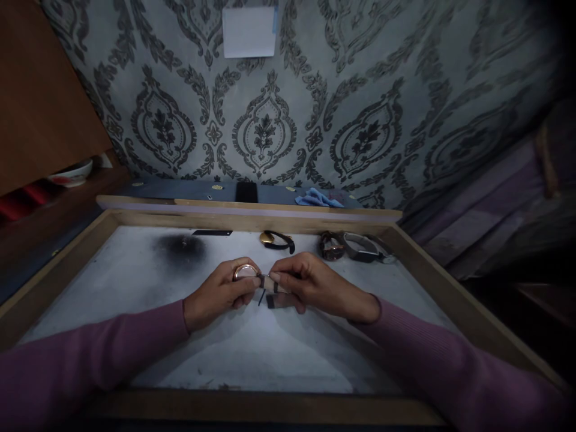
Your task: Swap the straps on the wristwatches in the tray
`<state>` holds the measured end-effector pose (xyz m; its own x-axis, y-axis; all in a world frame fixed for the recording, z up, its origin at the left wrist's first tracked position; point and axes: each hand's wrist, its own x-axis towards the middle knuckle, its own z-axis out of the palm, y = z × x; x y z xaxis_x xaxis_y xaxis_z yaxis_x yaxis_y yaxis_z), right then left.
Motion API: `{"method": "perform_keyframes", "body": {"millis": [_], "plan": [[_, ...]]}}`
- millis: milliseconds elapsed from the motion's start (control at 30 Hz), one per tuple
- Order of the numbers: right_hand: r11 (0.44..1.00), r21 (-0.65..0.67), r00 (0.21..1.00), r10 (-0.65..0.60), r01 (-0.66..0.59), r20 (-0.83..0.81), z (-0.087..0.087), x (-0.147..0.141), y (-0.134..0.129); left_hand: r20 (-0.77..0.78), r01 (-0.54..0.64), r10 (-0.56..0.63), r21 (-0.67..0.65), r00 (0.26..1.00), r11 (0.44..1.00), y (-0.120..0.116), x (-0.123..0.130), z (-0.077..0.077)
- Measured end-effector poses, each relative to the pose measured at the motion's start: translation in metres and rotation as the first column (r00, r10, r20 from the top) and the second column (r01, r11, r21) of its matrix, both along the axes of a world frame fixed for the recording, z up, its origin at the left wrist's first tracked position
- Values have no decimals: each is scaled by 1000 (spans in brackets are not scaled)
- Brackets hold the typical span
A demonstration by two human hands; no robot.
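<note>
Purple sleeves (450, 360) nearest the cam, reaching in over the wooden rim (270, 405) of the white worktop (270, 360). L hand (225, 285) grips a rose-gold watch (246, 272), case tilted up btwn thumb & fingers, roughly mid-worktop. R hand (310, 279) pinches a lt brownish strap piece (269, 283) right beside the case; can't tell if it's joined to it. Thin dark stick (261, 297) slants just below, btwn the hands; unclear if held or lying. Dark strip (276, 302) shows under R hand, blurred.

Far side of worktop, L to R: dark smudge (180, 247), flat black strip (212, 232), gold watch w/ black strap (276, 240), dark watch (332, 246), then a silvery-banded watch (362, 247) close by near the R corner. Beyond the back rim: black rectangle (246, 192) & crumpled blue cloth (318, 198), w/ patterned wall (265, 126) behind.
</note>
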<state>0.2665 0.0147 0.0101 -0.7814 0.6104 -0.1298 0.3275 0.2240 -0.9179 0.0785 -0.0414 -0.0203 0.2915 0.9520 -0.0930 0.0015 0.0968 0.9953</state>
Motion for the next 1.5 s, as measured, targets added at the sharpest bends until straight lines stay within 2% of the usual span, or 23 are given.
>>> {"method": "perform_keyframes", "body": {"millis": [233,500,767,1033,1500], "plan": [[998,-56,1000,5,-4,19,1,-1,0,-56,31,-30,7,998,1000,1,-1,1],[1000,13,999,15,-15,28,5,-1,-1,-39,13,-13,-3,999,1000,1,-1,2],[998,56,999,-13,11,31,-3,-1,-2,-23,-34,33,-47,999,998,4,1,5],[1000,3,999,-31,31,-15,-6,-3,-2,9,-59,60,-80,998,995,4,0,4],[999,22,999,-36,37,-13,-8,-3,-3,-31,-55,53,-61,998,997,3,1,5]]}}
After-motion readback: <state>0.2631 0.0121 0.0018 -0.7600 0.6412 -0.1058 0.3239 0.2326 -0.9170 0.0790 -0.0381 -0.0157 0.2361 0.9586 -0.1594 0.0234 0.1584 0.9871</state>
